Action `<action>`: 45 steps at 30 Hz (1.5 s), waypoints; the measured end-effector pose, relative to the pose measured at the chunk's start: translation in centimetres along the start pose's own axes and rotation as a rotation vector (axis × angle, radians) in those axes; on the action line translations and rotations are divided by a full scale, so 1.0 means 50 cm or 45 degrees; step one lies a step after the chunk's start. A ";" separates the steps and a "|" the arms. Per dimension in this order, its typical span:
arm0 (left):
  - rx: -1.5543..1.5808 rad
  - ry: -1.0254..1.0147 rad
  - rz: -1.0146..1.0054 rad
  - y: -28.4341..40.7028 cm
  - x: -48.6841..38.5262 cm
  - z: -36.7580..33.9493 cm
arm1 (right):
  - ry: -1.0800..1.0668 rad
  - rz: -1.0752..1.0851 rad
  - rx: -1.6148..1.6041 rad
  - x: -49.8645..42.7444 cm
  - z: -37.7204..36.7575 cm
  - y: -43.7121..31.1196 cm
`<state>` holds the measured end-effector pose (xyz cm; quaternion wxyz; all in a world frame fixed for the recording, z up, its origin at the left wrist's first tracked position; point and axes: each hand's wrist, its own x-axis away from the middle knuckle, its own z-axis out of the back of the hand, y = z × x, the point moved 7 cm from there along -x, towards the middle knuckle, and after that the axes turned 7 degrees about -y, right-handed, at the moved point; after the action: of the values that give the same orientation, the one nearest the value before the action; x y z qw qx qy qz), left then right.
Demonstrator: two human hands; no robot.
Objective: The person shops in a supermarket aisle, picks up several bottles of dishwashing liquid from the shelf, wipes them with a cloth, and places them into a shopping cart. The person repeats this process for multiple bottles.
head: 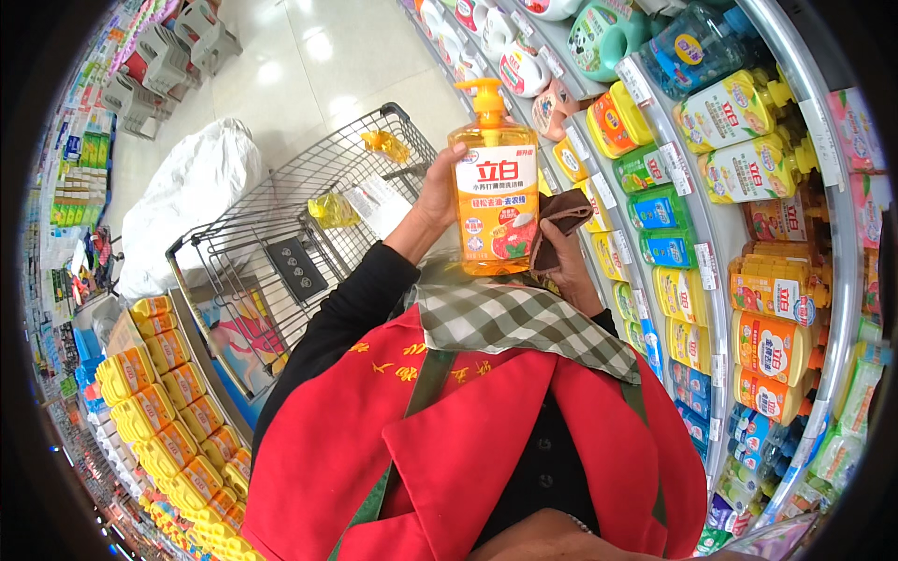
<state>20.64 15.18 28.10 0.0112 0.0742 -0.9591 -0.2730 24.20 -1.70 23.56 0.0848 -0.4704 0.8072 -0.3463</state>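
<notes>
Upright before my chest is a clear pump bottle of orange Liby dish soap (497, 203), with an orange pump top and a printed label. My left hand (442, 184) grips the bottle's left side, its thumb on the front edge. On the other side, my right hand (567, 263) holds a brown cloth (560, 224) bunched against the lower right of the bottle. Whether its hidden fingers also support the bottle, I cannot tell. Below both hands lies the checked fabric of an apron (519, 315) over a red vest.
A wire shopping cart (280, 175) at the left holds a yellow-capped bottle (386, 145), a yellow package (334, 210) and a paper sheet (379, 203). Shelves (708, 231) of detergent bottles curve along the right. A white plastic-covered heap (189, 196) and stacked yellow bottles (168, 414) stand left.
</notes>
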 end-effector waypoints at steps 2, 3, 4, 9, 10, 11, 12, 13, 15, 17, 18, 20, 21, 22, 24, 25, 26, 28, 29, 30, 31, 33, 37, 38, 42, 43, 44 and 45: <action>-0.008 -0.005 -0.014 0.001 -0.001 0.000 | 0.007 -0.006 -0.012 -0.002 0.004 0.002; -0.004 -0.003 -0.010 0.000 -0.002 0.002 | 0.007 -0.007 -0.019 -0.002 0.005 0.003; 0.013 -0.014 -0.010 0.000 -0.003 0.001 | 0.010 -0.008 -0.018 -0.003 0.006 0.003; 0.038 0.010 0.011 -0.003 -0.003 0.009 | -0.006 -0.013 -0.023 -0.004 0.005 0.001; 0.046 0.001 0.013 -0.004 -0.003 0.008 | 0.011 -0.023 -0.017 -0.003 0.006 0.001; 0.041 0.001 0.009 -0.004 -0.003 0.008 | 0.016 -0.027 -0.018 -0.003 0.005 0.001; 0.035 0.001 0.005 -0.004 -0.004 0.008 | 0.020 -0.031 -0.019 -0.003 0.005 0.000; 0.028 0.002 0.000 -0.003 -0.004 0.008 | 0.016 -0.027 -0.019 -0.003 0.003 0.000; 0.017 0.018 -0.006 -0.002 -0.007 0.009 | 0.010 -0.019 -0.019 -0.003 0.001 -0.002; 0.018 0.016 -0.008 -0.002 -0.009 0.008 | 0.014 -0.011 -0.021 -0.004 -0.001 -0.003; 0.026 0.005 -0.007 -0.002 -0.010 0.007 | 0.006 -0.002 -0.023 -0.005 -0.003 -0.004; 0.022 0.006 -0.004 -0.002 -0.011 0.008 | 0.025 -0.002 -0.012 -0.005 -0.003 -0.004; 0.010 0.018 -0.002 -0.002 -0.011 0.010 | 0.019 0.005 -0.008 -0.005 -0.005 -0.006; -0.002 0.029 0.000 -0.002 -0.011 0.012 | 0.030 -0.002 0.003 -0.005 -0.006 -0.006; 0.011 0.000 -0.011 0.000 -0.012 0.009 | 0.032 -0.004 0.024 -0.006 -0.009 -0.009; 0.024 -0.028 -0.018 0.000 -0.013 0.005 | 0.026 -0.009 0.022 -0.006 -0.011 -0.009; 0.020 -0.018 -0.013 0.001 -0.013 0.006 | 0.020 -0.012 0.022 -0.007 -0.013 -0.010; 0.036 -0.032 -0.014 0.003 -0.013 0.004 | 0.018 -0.015 0.024 -0.008 -0.013 -0.009; 0.020 -0.004 -0.015 0.003 -0.013 0.007 | 0.023 -0.014 0.026 -0.008 -0.012 -0.008; 0.015 0.014 -0.021 0.003 -0.013 0.010 | 0.004 -0.001 0.018 -0.008 -0.012 -0.008; 0.014 0.015 -0.032 0.003 -0.013 0.011 | 0.032 -0.009 0.033 -0.009 -0.007 -0.006; 0.007 0.049 -0.019 -0.002 -0.013 0.020 | 0.049 -0.003 0.045 -0.011 -0.001 -0.003; 0.050 0.077 0.023 -0.018 -0.009 0.044 | 0.041 -0.018 0.031 -0.013 0.004 0.003; 0.020 0.065 0.034 -0.021 -0.009 0.049 | 0.036 -0.017 0.031 -0.013 0.003 0.003; -0.119 0.040 0.056 -0.021 -0.006 0.060 | 0.026 -0.046 -0.036 -0.008 -0.002 0.010; -0.183 0.089 0.088 -0.023 -0.008 0.065 | -0.002 -0.034 -0.056 -0.006 -0.006 0.010; -0.127 0.025 0.102 -0.024 -0.009 0.056 | 0.064 -0.024 0.011 -0.006 0.002 0.009; -0.137 0.012 0.075 -0.022 -0.011 0.050 | 0.094 -0.008 0.054 -0.006 0.005 0.008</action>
<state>21.19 15.65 25.41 0.0276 0.0467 -0.9447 -0.3234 24.20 -1.43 23.07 0.0637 -0.4579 0.8008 -0.3808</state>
